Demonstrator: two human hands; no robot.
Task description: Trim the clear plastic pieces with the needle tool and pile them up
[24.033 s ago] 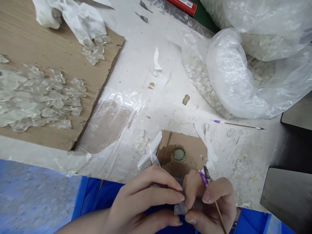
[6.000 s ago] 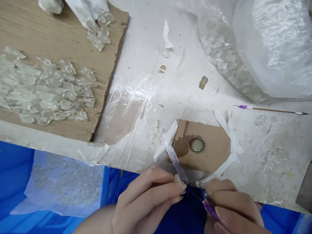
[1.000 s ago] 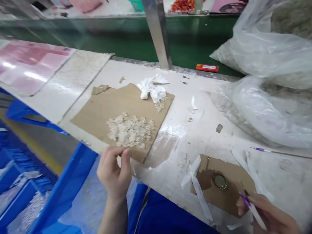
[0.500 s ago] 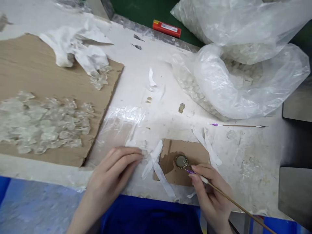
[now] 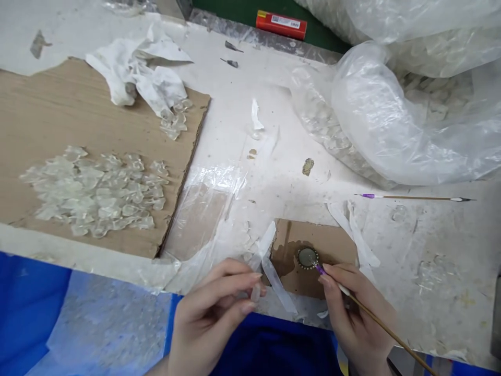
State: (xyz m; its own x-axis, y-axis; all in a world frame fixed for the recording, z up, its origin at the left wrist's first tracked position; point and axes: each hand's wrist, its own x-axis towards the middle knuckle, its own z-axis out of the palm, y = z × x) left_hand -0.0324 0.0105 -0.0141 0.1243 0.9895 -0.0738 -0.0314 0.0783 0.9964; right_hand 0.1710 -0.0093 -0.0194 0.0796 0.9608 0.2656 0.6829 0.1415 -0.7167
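Note:
My left hand (image 5: 211, 313) pinches a small clear chip (image 5: 255, 292) between thumb and fingertips, just above the table's front edge. My right hand (image 5: 358, 308) grips a thin wooden stylus (image 5: 376, 318) with a purple collar. Its tip rests at the edge of a round gold-rimmed bezel (image 5: 307, 258), which lies on a cardboard square (image 5: 324, 235) held down with white tape (image 5: 276, 279). Further left, a pile of clear chips (image 5: 97, 193) lies on a large cardboard sheet (image 5: 97, 94).
A plastic bag of clear pieces (image 5: 391, 120) bulges at the right. A second stylus (image 5: 415, 197) lies below it. Crumpled white tissue (image 5: 136, 73) sits on the cardboard sheet, a red box (image 5: 281, 24) lies beyond the table, and blue fabric (image 5: 274, 344) fills the bottom.
The view has swung back down from the far table edge. My left hand has risen from the table and now pinches a clear chip. My right hand has moved slightly, its stylus tip staying at the bezel.

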